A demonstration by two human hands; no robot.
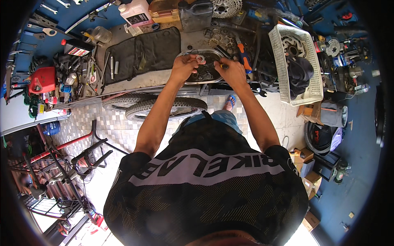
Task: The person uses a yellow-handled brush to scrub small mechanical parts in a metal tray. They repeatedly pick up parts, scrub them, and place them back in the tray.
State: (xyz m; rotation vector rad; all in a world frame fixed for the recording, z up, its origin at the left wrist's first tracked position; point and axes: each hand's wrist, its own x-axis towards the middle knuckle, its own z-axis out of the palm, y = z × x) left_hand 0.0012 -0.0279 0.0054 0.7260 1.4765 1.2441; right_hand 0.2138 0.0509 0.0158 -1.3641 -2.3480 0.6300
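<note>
- The left hand is hovering over the metal tray, its fingers pinching a small silver ring-shaped part at the fingertips.
- The right hand is sitting just beside it, fingers clenching around a small tool with a yellow tip that is pointing toward the ring.
- The tray is lying on the workbench and is holding dark, greasy small parts; the ring is being held just above the tray's far rim.
- A black cloth mat is lying on the bench to the left of the tray.
- A white plastic basket is standing to the right, with dark items inside.
- 2 bicycle tyres are leaning under the bench edge.
</note>
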